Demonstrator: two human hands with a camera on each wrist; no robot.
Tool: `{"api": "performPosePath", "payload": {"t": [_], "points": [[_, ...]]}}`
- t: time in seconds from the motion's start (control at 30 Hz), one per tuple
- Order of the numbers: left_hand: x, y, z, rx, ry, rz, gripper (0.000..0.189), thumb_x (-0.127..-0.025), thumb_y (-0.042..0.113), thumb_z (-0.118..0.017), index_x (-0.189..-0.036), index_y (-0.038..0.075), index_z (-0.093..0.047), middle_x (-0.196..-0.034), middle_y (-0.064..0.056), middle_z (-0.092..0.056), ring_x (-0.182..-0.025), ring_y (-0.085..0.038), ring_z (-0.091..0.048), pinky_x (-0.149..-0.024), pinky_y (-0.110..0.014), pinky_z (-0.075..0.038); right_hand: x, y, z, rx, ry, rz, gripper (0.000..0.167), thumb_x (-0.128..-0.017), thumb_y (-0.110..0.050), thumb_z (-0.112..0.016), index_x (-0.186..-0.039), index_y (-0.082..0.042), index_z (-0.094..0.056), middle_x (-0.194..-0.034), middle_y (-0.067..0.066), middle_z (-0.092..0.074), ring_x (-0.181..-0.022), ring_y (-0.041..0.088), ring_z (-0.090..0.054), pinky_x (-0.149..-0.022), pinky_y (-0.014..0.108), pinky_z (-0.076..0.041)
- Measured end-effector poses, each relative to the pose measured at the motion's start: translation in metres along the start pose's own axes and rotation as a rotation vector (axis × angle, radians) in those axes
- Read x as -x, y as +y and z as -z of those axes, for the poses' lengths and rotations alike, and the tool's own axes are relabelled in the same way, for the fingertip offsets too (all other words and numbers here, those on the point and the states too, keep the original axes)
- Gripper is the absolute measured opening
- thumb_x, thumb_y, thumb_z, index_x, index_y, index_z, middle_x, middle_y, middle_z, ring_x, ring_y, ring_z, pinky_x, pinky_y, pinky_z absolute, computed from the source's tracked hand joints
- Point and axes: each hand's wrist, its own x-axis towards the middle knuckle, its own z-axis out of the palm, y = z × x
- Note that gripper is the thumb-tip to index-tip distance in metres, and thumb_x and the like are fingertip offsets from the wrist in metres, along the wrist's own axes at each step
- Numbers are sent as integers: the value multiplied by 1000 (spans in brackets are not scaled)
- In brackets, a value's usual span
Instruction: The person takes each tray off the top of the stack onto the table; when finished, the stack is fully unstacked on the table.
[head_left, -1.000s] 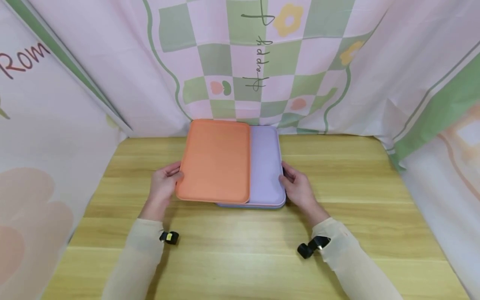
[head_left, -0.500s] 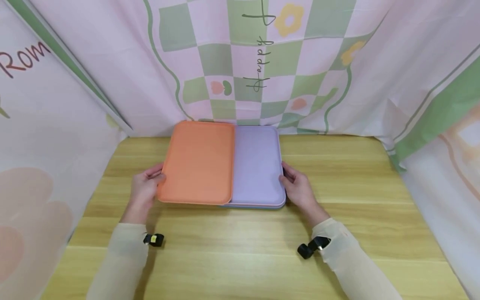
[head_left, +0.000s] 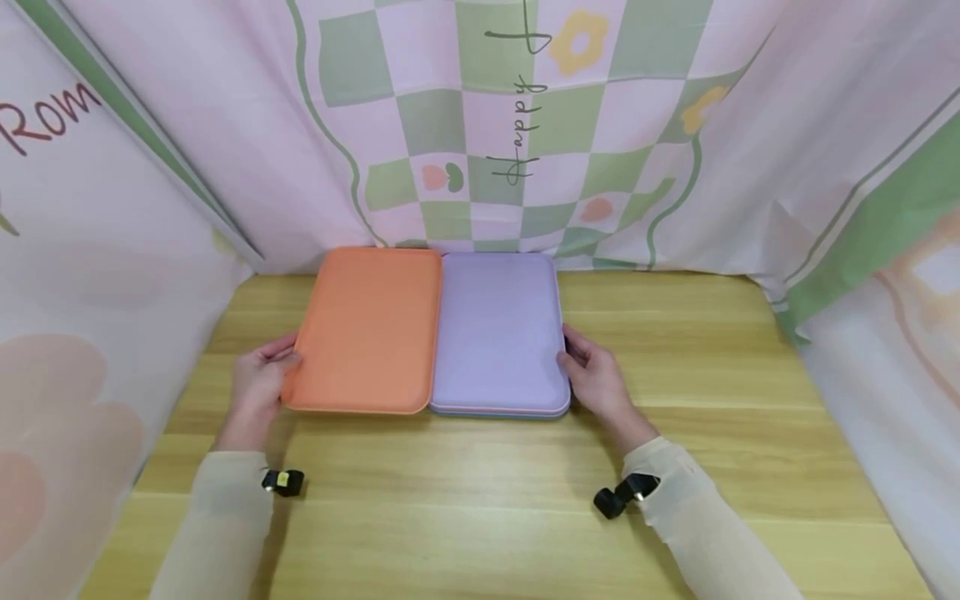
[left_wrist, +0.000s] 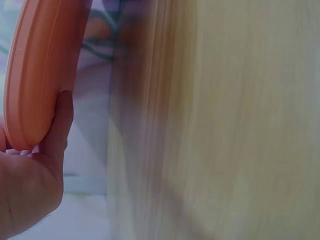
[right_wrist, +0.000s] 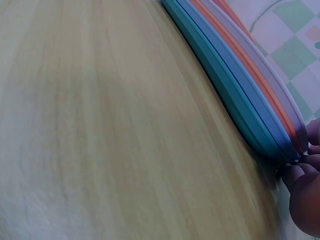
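Observation:
My left hand [head_left: 258,383] grips the left edge of a shallow orange tray [head_left: 363,329], thumb on top and fingers beneath. In the left wrist view the tray's rounded corner is held up off the table. Its right edge meets the left edge of a lavender tray [head_left: 498,333]. That one tops a neat stack; the right wrist view shows a second orange tray [right_wrist: 262,90], a blue tray and a teal tray [right_wrist: 227,90] under it. My right hand [head_left: 596,375] holds the stack's right edge, thumb at the lavender rim, other fingers low at the side.
A wood-grain table [head_left: 480,508] lies under everything. Right behind the trays hangs a checkered curtain [head_left: 495,125], and printed fabric walls [head_left: 97,275] rise on both sides. Each sleeve carries a small black wrist camera [head_left: 611,502].
My left hand has slid the orange tray leftward from over the lavender tray, uncovering its whole top. My right hand has stayed in place on the stack.

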Motion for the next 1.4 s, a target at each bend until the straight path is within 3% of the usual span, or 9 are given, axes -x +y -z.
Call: {"api": "performPosePath", "payload": {"t": [0.33,0.4,0.47,0.57,0.63,0.8,1.0,1.23,1.4], "points": [[-7,-4,27,-38,97,19,51,-102,-5,-63,-153,-5,-55,-77,31,-70,-81,15,-65,-75,-8,-54,0,0,0,9,2,-8,55,-112,-7,-54,-164,1,-40,-167,25,-44,-154,38,-48,-119,43,-46],[-9,-5,32,-49,123,15,47,-102,-4,-64,-148,2,-63,-75,31,-70,-80,14,-65,-75,-8,-53,0,-1,0,12,2,-15,55,-112,-7,-54,-165,0,-40,-167,25,-44,-154,37,-48,-120,44,-46],[-11,-6,38,-57,145,16,40,-101,-4,-64,-136,15,-74,-73,31,-69,-79,14,-64,-74,-8,-53,0,-1,0,17,2,-19,55,-112,-8,-54,-165,0,-40,-167,25,-44,-154,37,-48,-120,44,-46],[-15,-8,45,-44,163,24,37,-101,-4,-65,-116,25,-81,-73,29,-70,-78,11,-64,-73,-9,-53,1,0,1,20,5,-22,55,-112,-8,-54,-165,-1,-40,-167,24,-43,-154,37,-48,-120,44,-46],[-17,-9,50,-59,167,38,38,-102,-2,-65,-118,28,-81,-74,30,-69,-79,10,-64,-72,-10,-53,1,0,1,21,6,-21,55,-112,-8,-54,-165,-1,-40,-168,24,-43,-154,36,-48,-120,43,-46],[-21,-11,61,-121,173,70,43,-103,4,-65,-144,16,-71,-78,33,-66,-83,9,-61,-71,-11,-52,1,0,0,8,6,-14,55,-112,-7,-54,-165,-1,-40,-168,24,-43,-155,36,-47,-120,42,-45],[-25,-16,73,-147,201,70,40,-102,5,-65,-138,21,-76,-76,33,-65,-79,9,-59,-68,-13,-51,1,-1,0,4,8,-9,55,-112,-7,-55,-164,0,-41,-167,25,-44,-154,37,-48,-120,43,-45],[-31,-24,81,-217,199,44,48,-104,5,-63,-151,1,-60,-74,33,-62,-78,8,-57,-66,-14,-51,1,-1,-1,12,14,-6,54,-111,-7,-56,-163,0,-42,-165,26,-46,-152,37,-49,-119,43,-46],[-36,-26,81,-285,199,26,48,-105,10,-63,-152,-1,-59,-75,34,-61,-82,10,-60,-68,-11,-51,2,-1,0,13,16,-3,54,-111,-6,-56,-163,1,-42,-165,26,-46,-152,37,-50,-119,43,-46]]}}
